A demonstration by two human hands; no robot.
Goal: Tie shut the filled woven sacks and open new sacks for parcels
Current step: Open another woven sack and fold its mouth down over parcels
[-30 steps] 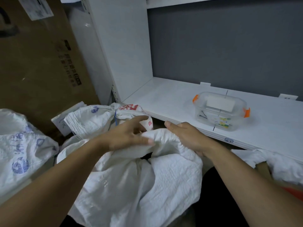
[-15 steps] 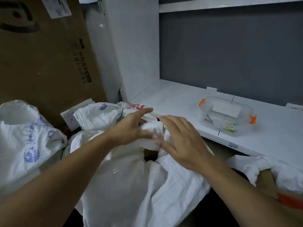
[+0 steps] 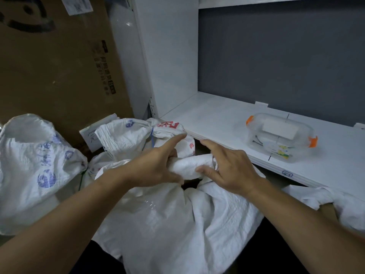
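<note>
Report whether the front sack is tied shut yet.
Untied: left hand and right hand grip the front sack by its bunched mouth; no cord shows.

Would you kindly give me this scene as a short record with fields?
Front sack: mouth gathered into a roll, not yet tied
Left hand: grips the roll, index finger straight
Right hand: holds the roll's other end
Tied sack: behind, bound with blue cord
Clear box: on white shelf, orange clips

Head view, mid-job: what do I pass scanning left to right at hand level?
blue-printed sack → left hand → rolled sack neck, which both hands grip → right hand → clear box with orange clips, on the shelf.
</note>
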